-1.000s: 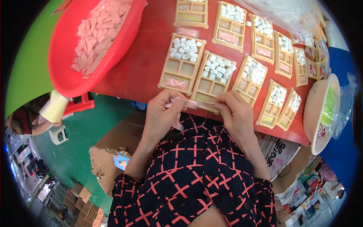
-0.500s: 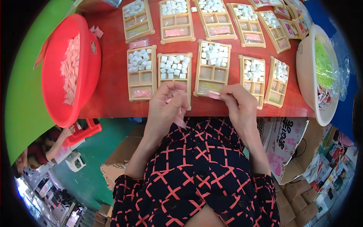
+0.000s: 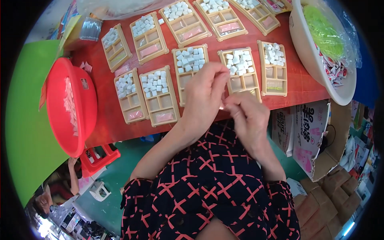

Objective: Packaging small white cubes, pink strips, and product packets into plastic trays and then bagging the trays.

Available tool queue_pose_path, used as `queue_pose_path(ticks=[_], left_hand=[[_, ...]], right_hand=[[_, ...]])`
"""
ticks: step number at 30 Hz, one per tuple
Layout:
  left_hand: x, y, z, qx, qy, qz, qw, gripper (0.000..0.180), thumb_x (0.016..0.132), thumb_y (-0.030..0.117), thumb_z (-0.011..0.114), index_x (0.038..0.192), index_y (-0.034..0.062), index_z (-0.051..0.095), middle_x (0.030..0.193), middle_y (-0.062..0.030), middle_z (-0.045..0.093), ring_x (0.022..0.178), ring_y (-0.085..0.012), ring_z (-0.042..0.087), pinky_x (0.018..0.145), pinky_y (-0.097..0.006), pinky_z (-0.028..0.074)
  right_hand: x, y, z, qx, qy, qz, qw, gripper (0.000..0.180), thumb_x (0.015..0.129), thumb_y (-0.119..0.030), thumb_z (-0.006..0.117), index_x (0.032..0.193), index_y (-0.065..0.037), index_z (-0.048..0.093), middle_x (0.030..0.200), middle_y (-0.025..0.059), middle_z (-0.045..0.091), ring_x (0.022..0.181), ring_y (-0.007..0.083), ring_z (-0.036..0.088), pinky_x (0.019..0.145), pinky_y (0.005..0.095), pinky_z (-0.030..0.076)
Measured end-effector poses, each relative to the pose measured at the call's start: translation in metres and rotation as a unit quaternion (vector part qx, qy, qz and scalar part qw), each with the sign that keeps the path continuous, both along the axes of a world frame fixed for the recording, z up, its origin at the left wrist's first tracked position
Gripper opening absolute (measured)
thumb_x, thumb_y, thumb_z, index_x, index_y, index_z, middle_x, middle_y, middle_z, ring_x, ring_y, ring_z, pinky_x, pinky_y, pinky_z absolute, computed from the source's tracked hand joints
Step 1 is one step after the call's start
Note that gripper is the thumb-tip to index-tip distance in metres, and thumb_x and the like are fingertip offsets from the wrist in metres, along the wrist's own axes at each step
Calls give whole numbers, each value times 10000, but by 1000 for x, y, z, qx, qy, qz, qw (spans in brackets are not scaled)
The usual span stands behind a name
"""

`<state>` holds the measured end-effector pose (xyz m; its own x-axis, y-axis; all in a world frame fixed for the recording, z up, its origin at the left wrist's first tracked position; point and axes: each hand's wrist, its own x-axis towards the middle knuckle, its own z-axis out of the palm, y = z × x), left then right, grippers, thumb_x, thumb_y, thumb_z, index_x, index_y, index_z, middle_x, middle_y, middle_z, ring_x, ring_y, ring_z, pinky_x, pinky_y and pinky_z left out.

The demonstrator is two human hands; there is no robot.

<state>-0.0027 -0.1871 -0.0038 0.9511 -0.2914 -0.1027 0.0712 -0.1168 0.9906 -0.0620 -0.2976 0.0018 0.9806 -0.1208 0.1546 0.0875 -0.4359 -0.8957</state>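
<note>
My left hand (image 3: 206, 96) is closed in front of the third near tray (image 3: 183, 83), hiding most of its lower part. Beside it, at the table's front edge, my right hand (image 3: 250, 118) has its fingers pinched together. A sliver of a pink packet (image 3: 222, 107) shows between the two hands; the rest is covered by fingers. The fourth near tray (image 3: 236, 83), with white cubes on top and a bit of green low down, stands just beyond my hands. To its right, another tray (image 3: 269, 72) has white cubes and green strips. Two trays at the left hold a pink packet (image 3: 135, 115) each.
A far row of similar trays (image 3: 153, 41) lies behind. The red basin (image 3: 90, 104) of pink packets stands left; the white basin (image 3: 300, 52) at right holds green strips and small sachets. Cardboard boxes (image 3: 308, 140) sit below right. Another person's arm (image 3: 74, 176) shows at lower left.
The view has turned, so trays and basins sit differently in the picture. My right hand has left the tray where it held a pink packet, and both hands have come together.
</note>
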Motion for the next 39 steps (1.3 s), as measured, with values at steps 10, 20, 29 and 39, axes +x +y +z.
queue_pose_path(ticks=[10,20,29,39], left_hand=[[-6,58,-9,-153,199,48,967,168,940,151,397,1028,41,489,791,-62,540,492,-63,475,312,-147,208],[-34,98,-6,-152,211,91,961,161,924,152,444,1028,37,485,783,-73,554,489,-64,488,322,-136,221],[-43,99,-14,-170,228,60,957,149,910,113,460,1024,21,487,781,-58,545,571,-80,520,421,-154,322],[-45,55,-5,-100,247,-45,963,204,915,106,414,1080,-5,459,960,-122,565,731,-139,592,438,-153,388]], right_hand=[[-4,-54,-11,-171,25,-76,982,86,732,76,549,765,-3,559,699,74,528,632,159,533,567,248,436],[-11,7,-55,-362,-186,217,887,300,646,-87,612,926,16,580,887,78,558,630,157,523,516,237,446],[7,4,-37,-327,-312,132,882,305,565,-63,592,853,34,617,861,123,591,620,194,571,489,249,447],[-64,-5,-49,-94,-201,-18,975,186,628,-63,711,785,-22,622,770,88,592,615,212,600,514,275,483]])
